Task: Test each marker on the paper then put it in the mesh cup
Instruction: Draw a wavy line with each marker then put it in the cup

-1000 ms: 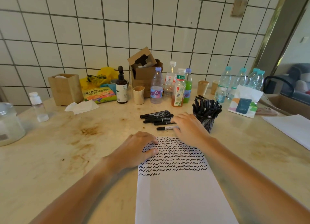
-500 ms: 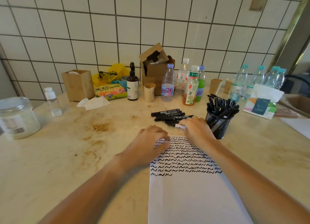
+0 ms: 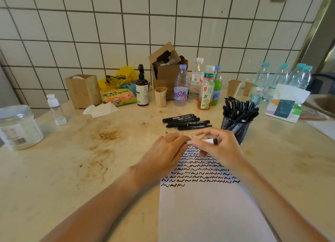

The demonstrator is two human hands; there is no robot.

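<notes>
- Marker (image 3: pixel 206 142) is held level between both hands, just above the top edge of the paper (image 3: pixel 213 214), with its black end cap showing at the right.
- Right hand (image 3: pixel 220 149) pinches the white barrel near that cap, fingers (image 3: pixel 204 132) curled over it; left hand (image 3: pixel 166 151) grips the other end, which its fingers hide.
- Judging by the two-handed hold, the step in hand is pulling the cap off, though the view does not show which end carries the tip.
- Rows of black squiggles fill the upper part of the paper, and the last row stops short at the left, so the next test mark probably belongs there.
- Five more markers (image 3: pixel 186 123) lie in a loose bundle on the surface beyond the hands, and the mesh cup (image 3: pixel 235 128) stands just to their right, already crowded with markers.
- Risk one: a sudden release of the cap could jerk the hands apart and knock the right hand into the nearby cup, tipping it.
- Risk two: neither hand presses on the paper, so a stroke may drag the sheet and smear it.
- Risk three: the cup is packed, so a marker dropped in carelessly may catch on the others and fall out.
</notes>
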